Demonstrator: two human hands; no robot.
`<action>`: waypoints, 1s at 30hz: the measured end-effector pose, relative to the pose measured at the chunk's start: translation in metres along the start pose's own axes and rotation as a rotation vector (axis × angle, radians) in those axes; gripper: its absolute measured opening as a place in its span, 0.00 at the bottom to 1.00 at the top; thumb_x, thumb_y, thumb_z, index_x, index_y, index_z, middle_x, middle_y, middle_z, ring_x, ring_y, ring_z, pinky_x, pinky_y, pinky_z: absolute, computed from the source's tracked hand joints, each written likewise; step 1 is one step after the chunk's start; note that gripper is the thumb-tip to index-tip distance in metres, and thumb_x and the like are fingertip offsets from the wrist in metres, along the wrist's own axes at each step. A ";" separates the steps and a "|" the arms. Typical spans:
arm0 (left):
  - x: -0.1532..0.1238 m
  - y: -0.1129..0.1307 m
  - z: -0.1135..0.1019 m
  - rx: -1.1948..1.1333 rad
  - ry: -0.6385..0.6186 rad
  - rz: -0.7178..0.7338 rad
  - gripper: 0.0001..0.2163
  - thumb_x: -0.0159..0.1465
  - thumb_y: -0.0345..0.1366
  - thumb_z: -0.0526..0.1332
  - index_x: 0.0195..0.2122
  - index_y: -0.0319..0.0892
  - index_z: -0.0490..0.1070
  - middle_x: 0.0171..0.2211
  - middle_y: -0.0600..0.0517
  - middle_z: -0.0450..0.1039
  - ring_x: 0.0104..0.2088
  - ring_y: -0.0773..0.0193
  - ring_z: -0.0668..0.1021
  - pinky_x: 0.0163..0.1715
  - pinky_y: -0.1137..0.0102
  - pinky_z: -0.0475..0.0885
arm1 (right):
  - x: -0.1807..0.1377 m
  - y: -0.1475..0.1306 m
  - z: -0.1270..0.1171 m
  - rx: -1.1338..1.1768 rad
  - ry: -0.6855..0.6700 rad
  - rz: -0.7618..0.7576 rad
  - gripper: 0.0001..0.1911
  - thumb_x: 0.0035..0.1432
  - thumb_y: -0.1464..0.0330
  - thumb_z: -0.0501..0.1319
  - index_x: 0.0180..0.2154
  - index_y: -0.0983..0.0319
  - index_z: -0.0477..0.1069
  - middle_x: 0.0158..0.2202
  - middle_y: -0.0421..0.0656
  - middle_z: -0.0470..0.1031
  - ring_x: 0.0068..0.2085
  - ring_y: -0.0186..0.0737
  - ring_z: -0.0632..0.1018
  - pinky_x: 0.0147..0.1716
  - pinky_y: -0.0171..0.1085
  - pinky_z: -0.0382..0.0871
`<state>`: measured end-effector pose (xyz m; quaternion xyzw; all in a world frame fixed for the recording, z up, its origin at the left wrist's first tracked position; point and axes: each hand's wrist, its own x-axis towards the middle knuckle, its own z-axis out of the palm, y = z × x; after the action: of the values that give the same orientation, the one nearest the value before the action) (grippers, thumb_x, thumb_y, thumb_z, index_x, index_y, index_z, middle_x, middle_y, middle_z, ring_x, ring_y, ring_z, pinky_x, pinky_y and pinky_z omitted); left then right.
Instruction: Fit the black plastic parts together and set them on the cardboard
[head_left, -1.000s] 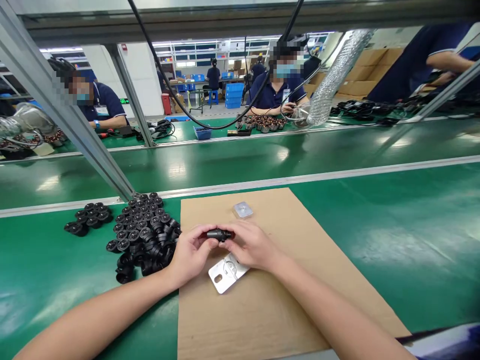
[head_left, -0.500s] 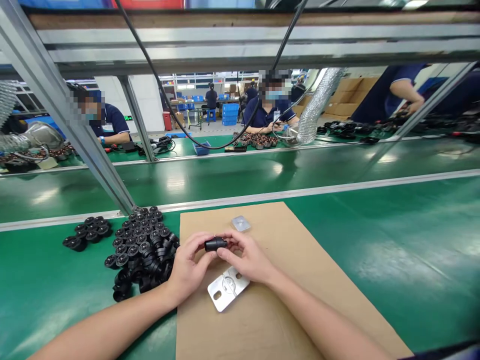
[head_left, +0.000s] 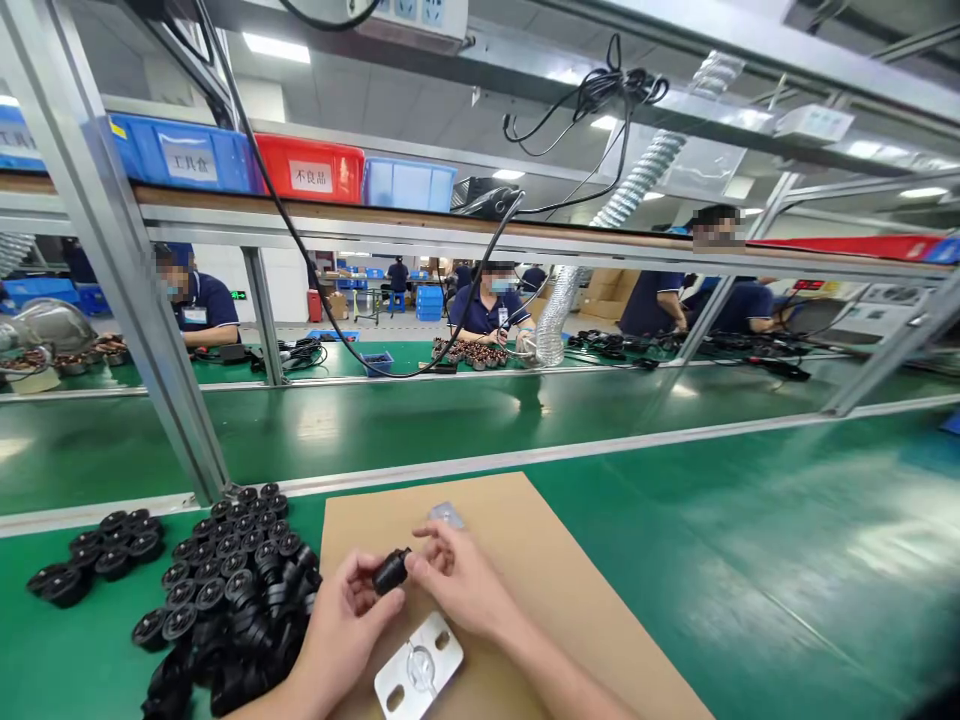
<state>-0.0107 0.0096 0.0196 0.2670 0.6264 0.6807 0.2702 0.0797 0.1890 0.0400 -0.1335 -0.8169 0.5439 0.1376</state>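
Note:
Pinched between the fingers and thumb of my left hand (head_left: 352, 615) is a small black cylindrical plastic part (head_left: 391, 572), tilted with its right end a little higher. My right hand (head_left: 457, 580) is at that right end, its thumb tip close against the part and its index finger lifted away. Whether the thumb touches it I cannot tell. Below the hands a silver metal plate (head_left: 420, 668) with two slots and a round recess lies on the cardboard sheet (head_left: 555, 600). A smaller grey metal block (head_left: 447, 515) sits behind my right fingers, partly covered.
A heap of similar black parts (head_left: 240, 590) stands left of the cardboard, with a smaller cluster (head_left: 112, 545) farther left. A metal post (head_left: 142, 260) rises behind them. Bins, including a red bin (head_left: 311, 168), sit on the overhead shelf. Co-workers sit across the green bench (head_left: 750, 520).
The view has tilted up, showing more of the shelf. My right fingers have loosened from the black part and spread, while my left hand keeps hold of it.

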 end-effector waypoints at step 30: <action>-0.002 -0.004 -0.008 0.033 -0.233 -0.046 0.23 0.72 0.50 0.61 0.59 0.37 0.70 0.48 0.42 0.76 0.45 0.58 0.79 0.43 0.67 0.74 | 0.003 0.002 -0.012 -0.330 -0.157 -0.669 0.15 0.70 0.69 0.63 0.57 0.60 0.70 0.48 0.46 0.76 0.47 0.42 0.77 0.45 0.41 0.73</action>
<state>-0.0145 0.0030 0.0149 0.3344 0.6079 0.6281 0.3522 0.0810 0.2008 0.0428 0.1621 -0.9000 0.3386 0.2214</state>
